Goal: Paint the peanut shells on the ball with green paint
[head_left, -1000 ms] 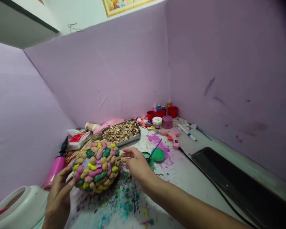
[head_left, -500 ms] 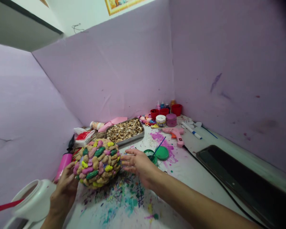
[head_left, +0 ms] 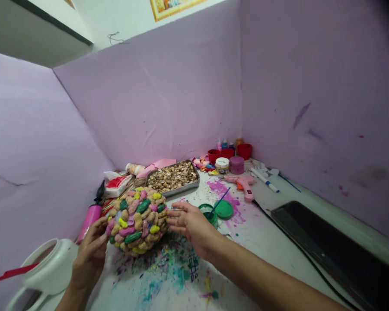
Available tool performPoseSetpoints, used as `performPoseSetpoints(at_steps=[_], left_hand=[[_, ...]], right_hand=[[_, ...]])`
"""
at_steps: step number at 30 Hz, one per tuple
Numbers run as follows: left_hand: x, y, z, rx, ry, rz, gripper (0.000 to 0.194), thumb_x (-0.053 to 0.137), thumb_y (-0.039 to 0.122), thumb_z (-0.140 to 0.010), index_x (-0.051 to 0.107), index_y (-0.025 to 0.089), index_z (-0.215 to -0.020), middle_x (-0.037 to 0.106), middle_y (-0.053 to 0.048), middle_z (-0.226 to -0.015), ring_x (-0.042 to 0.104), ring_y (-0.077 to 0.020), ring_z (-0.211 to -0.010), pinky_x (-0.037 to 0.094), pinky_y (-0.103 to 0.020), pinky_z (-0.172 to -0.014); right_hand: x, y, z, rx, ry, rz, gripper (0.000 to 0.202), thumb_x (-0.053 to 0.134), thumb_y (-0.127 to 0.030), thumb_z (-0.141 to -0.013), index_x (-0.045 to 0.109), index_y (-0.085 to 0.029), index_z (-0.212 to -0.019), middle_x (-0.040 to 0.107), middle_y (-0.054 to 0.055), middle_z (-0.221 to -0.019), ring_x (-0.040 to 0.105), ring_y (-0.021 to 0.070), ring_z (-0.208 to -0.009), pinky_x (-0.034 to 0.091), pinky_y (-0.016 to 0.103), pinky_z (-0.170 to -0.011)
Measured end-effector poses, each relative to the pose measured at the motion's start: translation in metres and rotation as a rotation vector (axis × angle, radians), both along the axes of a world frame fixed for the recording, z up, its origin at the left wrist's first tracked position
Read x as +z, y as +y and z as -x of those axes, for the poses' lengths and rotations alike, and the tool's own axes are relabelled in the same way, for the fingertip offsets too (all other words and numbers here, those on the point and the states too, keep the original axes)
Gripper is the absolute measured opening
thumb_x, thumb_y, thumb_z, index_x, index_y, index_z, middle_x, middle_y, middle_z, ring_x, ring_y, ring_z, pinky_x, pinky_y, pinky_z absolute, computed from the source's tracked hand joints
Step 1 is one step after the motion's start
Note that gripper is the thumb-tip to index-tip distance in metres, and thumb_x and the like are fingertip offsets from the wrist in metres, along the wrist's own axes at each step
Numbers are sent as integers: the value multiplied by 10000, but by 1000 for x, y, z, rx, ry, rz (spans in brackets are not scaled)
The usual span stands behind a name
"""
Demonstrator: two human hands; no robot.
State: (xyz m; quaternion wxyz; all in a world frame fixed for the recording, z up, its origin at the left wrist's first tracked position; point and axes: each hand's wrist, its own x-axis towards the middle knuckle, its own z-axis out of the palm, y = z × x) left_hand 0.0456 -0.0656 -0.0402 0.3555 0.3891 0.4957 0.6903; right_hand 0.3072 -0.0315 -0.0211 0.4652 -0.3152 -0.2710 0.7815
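A round ball covered in peanut shells (head_left: pixel 138 221), some painted green, yellow and pink, is low on the paint-stained white table, left of the middle. My left hand (head_left: pixel 91 252) rests its curled fingers against the ball's left side. On the opposite side, my right hand (head_left: pixel 194 226) has its fingers stretched out, their tips at the ball's right edge. Whether they press on it, I cannot tell. Just beyond my right hand stands an open jar of green paint (head_left: pixel 210 219) with a blue brush (head_left: pixel 221 201) leaning in it. Its green lid (head_left: pixel 224 210) lies alongside.
Behind the ball is a metal tray (head_left: pixel 181 188) of peanut shells. A pink glue gun (head_left: pixel 244 185) lies right of it, its black cord running past a dark phone-like slab (head_left: pixel 337 246). At left are a pink pump (head_left: pixel 90 220) and a white plastic container (head_left: pixel 56 270).
The whole view has shifted slightly, so everything sits a little further right. My right fingertips are a touch closer to the ball, while my left hand stays against it.
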Motion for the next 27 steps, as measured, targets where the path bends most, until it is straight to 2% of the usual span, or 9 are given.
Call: performPoseSetpoints(at_steps=[5,13,17,21,24,27], left_hand=[[4,-1,-1,8,33,17,450,804,340,-506,700,237,-931,668,6,-1037,530,-204,-1062,481,-178,-793],[0,-3,2,1,129,-11,455,820,322,-525,707,256,-961,686,0,-1039,555,-233,-1077,502,-213,-799],[-8,-1,6,15,163,-33,481,845,288,-524,696,276,-980,674,0,-1099,560,-262,-1109,516,-271,-848],[-15,0,7,42,230,-83,517,835,285,-577,662,284,-1064,613,-19,-1236,493,-296,-1215,410,-400,-1035],[-18,0,3,68,257,-118,515,824,313,-601,651,286,-1085,587,-38,-1271,480,-332,-1228,371,-506,-1053],[-19,0,2,93,322,-168,482,820,317,-607,660,280,-1060,605,-42,-1230,466,-337,-1244,331,-531,-1075]], right_hand=[[-2,-3,1,1,-18,-5,429,522,-74,-437,550,-178,-853,666,56,-947,627,162,-792,442,281,-698],[2,-2,-2,-27,-51,-76,393,513,-41,-428,582,-191,-784,670,6,-826,603,178,-842,415,258,-681],[7,-2,-4,-38,-37,-130,401,507,-34,-417,583,-204,-772,680,-3,-854,612,182,-885,418,256,-728],[7,-3,-5,-25,-37,-173,387,511,-51,-421,579,-216,-764,704,15,-935,597,218,-1004,412,272,-751],[5,-2,-4,-15,-46,-196,378,527,-74,-430,580,-223,-773,706,25,-995,571,237,-1077,402,286,-771],[1,2,-3,-15,-77,-190,384,524,-93,-418,584,-225,-774,715,31,-969,560,247,-1098,388,301,-812]])
